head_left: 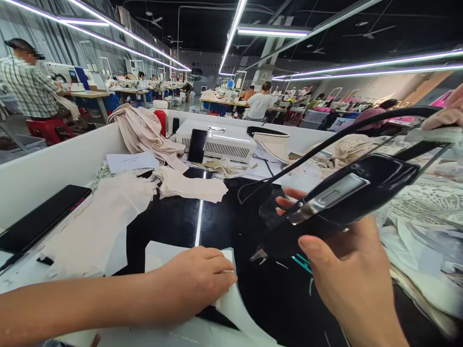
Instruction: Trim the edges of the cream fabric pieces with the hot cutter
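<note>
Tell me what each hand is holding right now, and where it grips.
The right hand grips a black iron from underneath, along its body. The left hand holds nothing; it presses flat on a white fabric piece.

Two hands counted: left hand [195, 282], right hand [347, 270]. One black tool [347, 193] held. Two phones: one phone [197, 145] upright, another flat phone [39, 217]. One white machine [220, 140].

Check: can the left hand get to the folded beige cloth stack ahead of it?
Probably yes. The left hand rests flat on a white piece, holding nothing; only bare black tabletop lies between it and the cloth stack.
</note>
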A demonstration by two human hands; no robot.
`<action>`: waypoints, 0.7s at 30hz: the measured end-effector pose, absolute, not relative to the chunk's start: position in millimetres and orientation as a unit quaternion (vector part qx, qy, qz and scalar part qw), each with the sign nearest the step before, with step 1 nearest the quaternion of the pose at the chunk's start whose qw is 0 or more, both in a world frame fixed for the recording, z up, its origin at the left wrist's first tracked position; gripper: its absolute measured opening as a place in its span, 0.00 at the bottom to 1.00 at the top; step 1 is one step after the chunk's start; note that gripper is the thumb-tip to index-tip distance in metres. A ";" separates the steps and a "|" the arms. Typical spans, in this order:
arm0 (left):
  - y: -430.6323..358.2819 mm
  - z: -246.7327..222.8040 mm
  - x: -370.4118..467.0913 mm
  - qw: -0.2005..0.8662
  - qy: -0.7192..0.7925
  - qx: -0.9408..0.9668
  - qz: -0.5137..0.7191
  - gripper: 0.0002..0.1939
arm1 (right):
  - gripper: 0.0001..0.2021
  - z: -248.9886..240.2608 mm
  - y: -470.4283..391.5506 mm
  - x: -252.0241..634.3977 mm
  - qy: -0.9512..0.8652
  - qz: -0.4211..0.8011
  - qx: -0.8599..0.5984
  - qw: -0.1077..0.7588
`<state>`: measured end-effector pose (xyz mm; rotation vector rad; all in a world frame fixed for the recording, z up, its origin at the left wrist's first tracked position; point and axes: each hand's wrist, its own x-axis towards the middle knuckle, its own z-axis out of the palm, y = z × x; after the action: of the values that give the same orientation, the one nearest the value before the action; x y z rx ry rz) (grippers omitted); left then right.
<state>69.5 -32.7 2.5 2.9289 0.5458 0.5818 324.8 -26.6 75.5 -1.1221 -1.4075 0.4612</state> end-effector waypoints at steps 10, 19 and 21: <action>-36.4 -19.8 95.2 -0.115 0.214 0.940 0.239 0.14 | 0.26 76.3 -3.4 261.9 -0.545 0.153 -0.410 0.715; -40.6 -27.6 94.2 -0.119 0.226 0.924 0.284 0.14 | 0.28 58.3 10.4 261.5 -0.529 0.208 -0.347 0.746; -40.4 -28.1 94.5 -0.118 0.227 0.918 0.303 0.15 | 0.30 59.4 10.1 261.1 -0.525 0.229 -0.336 0.748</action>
<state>94.5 -40.4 -28.1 3.1239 0.7722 1.0298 261.1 10.1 59.4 -0.7352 -1.1485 0.5000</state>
